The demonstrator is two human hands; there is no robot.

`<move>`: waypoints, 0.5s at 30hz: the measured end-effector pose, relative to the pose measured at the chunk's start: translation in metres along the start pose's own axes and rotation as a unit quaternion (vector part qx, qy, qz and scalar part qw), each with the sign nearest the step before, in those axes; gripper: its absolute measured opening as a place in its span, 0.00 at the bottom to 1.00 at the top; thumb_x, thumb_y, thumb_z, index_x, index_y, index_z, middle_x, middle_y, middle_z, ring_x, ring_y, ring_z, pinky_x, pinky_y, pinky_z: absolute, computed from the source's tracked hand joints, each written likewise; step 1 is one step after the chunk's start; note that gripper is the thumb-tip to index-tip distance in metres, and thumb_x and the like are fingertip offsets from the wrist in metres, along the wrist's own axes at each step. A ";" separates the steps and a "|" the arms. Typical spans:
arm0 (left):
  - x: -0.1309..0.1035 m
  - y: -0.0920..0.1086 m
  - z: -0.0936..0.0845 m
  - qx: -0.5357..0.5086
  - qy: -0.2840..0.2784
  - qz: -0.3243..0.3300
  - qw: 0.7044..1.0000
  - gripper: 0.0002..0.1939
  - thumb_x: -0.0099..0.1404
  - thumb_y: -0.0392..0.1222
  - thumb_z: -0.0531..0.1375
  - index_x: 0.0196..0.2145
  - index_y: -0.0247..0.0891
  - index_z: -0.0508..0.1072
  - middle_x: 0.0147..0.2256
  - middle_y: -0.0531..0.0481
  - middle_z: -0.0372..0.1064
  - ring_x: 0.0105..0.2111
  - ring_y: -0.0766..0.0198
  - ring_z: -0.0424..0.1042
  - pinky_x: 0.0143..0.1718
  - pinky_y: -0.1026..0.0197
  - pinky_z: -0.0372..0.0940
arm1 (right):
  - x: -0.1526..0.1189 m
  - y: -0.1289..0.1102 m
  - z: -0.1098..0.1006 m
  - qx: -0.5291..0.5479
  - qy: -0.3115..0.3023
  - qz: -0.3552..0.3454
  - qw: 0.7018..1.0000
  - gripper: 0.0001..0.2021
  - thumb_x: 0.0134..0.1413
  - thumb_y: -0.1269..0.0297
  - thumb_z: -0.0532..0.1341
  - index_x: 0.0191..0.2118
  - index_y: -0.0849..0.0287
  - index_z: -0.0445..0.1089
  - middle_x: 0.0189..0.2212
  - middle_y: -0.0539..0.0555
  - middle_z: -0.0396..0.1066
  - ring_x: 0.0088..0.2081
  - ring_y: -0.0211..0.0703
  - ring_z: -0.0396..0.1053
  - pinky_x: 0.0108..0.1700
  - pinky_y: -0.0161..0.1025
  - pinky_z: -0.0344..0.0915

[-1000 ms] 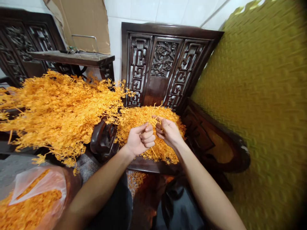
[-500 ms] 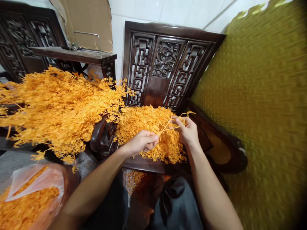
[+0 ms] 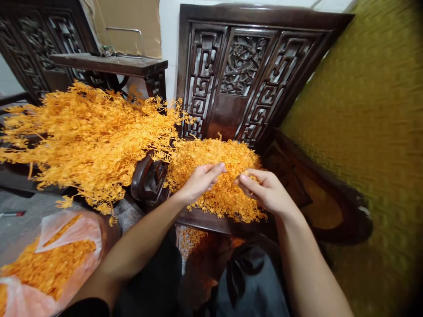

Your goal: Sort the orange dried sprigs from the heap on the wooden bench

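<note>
A heap of orange branching sprigs (image 3: pixel 211 154) covers the dark wooden chair seat (image 3: pixel 211 222) in front of me. Above its left half, my left hand (image 3: pixel 203 179) is closed, the thumb laid along the curled fingers; no stem shows in it. To its right, my right hand (image 3: pixel 262 187) makes a pinch over the heap's right side. Anything between those fingertips is too small to make out. The two hands are apart, with a short gap between them.
A larger bundle of orange sprigs (image 3: pixel 95 136) lies to the left, beyond the curled armrest (image 3: pixel 148 180). At lower left stands a plastic-lined container (image 3: pixel 95 233) of small orange pieces. A carved chair back (image 3: pixel 231 105) rises behind; a yellow textured mat (image 3: pixel 373 114) stands at right.
The thin orange sprig that both hands held is no longer seen between them. My right hand has come lower, its fingers closing to a pinch. The view has shifted left and down.
</note>
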State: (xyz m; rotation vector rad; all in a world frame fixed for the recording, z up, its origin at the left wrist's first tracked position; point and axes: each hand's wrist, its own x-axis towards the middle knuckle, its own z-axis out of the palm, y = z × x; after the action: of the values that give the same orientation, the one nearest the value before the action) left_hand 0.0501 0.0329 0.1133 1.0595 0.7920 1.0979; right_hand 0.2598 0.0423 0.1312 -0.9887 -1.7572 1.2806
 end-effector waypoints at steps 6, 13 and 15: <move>0.014 -0.015 0.014 0.025 0.088 0.107 0.990 0.22 0.58 0.56 0.68 0.27 0.32 0.72 0.22 0.54 0.64 0.22 0.72 0.60 0.24 0.66 0.54 | -0.004 -0.024 0.030 -0.114 -0.120 -0.019 0.986 0.23 0.64 0.49 0.61 0.23 0.60 0.66 0.18 0.47 0.60 0.21 0.32 0.55 0.23 0.32 0.54; 0.013 0.003 -0.012 -0.026 0.057 0.051 0.997 0.22 0.57 0.58 0.68 0.28 0.35 0.69 0.16 0.64 0.47 0.16 0.76 0.43 0.20 0.66 0.38 | -0.039 -0.054 0.041 0.009 -0.378 -0.066 0.923 0.16 0.70 0.60 0.54 0.49 0.62 0.77 0.36 0.58 0.75 0.26 0.34 0.71 0.23 0.30 0.65; 0.002 0.007 -0.017 0.048 -0.038 0.018 0.998 0.24 0.58 0.60 0.67 0.27 0.35 0.68 0.17 0.63 0.48 0.17 0.75 0.45 0.20 0.65 0.40 | -0.041 -0.051 0.025 -0.002 -0.188 -0.101 0.977 0.16 0.70 0.61 0.56 0.57 0.56 0.74 0.34 0.54 0.72 0.25 0.33 0.68 0.23 0.31 0.62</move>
State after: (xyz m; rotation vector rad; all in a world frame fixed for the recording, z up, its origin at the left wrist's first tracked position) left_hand 0.0337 0.0400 0.1141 1.1936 0.7741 1.0525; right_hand 0.2476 -0.0146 0.1697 -0.5745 -2.0835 1.3962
